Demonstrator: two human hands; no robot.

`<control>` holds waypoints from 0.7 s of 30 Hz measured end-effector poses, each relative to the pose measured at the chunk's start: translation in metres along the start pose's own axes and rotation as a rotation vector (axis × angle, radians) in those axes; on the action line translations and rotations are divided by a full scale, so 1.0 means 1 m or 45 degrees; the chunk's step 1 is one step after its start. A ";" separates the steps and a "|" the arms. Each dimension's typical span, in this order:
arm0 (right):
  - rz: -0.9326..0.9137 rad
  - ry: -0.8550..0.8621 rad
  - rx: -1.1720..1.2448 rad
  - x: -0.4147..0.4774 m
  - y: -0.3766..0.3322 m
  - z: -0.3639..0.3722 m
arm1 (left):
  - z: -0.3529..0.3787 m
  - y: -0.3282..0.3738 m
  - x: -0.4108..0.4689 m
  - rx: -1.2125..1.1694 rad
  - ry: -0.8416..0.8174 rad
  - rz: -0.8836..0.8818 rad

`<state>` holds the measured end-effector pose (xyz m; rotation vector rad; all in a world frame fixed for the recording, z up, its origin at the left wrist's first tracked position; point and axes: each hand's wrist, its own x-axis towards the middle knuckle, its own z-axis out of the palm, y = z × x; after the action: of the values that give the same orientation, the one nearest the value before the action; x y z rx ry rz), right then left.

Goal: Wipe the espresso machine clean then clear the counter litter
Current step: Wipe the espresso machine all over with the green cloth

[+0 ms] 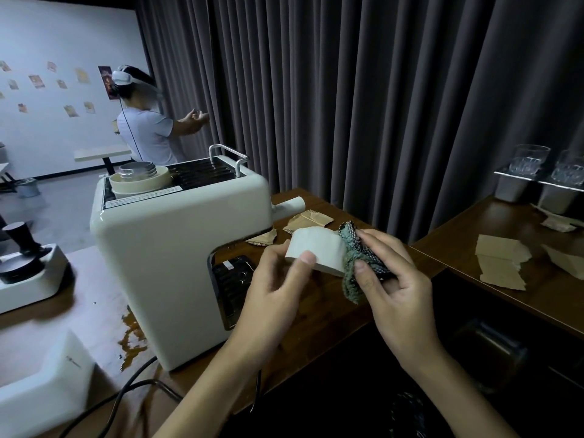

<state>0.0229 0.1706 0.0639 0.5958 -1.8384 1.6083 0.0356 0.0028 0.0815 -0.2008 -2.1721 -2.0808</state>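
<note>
Left hand (278,279), just right of the espresso machine (177,248), grips a cream part (316,248); right hand (401,279) pinches a green cloth (354,270) against its end. Wiping seems under way. Next likely comes gathering the torn paper scraps (309,221), also right of the machine.

A dark pleated curtain (347,90) hangs far behind. Far left, a person (142,131) in a headset stands by a wall (63,33) with small pictures. Two glasses (529,159) sit far right; possibly a tamper (19,245) stands left.

The espresso machine (177,248) label (142,200) is unreadable.
</note>
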 end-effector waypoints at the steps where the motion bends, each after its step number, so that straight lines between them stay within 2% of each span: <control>1: -0.015 0.004 -0.021 -0.001 0.000 0.000 | -0.001 0.002 -0.002 0.110 -0.001 0.048; 3: -0.051 0.000 -0.070 -0.002 -0.001 0.001 | -0.002 0.004 -0.005 0.180 0.028 0.111; 9: -0.136 -0.007 -0.158 -0.001 -0.003 -0.002 | 0.001 0.005 -0.009 0.139 0.061 0.222; 11: -0.117 -0.004 -0.132 0.000 -0.002 -0.003 | 0.001 0.003 -0.009 0.071 0.059 0.150; 15: -0.059 -0.036 -0.042 -0.002 0.000 -0.003 | 0.004 -0.005 -0.003 -0.355 0.028 -0.097; 21: -0.087 0.019 -0.127 -0.006 0.001 -0.003 | 0.000 0.002 -0.004 -0.061 -0.040 -0.093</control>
<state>0.0271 0.1729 0.0593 0.5942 -1.8553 1.4641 0.0397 0.0027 0.0831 -0.1622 -2.1806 -2.1842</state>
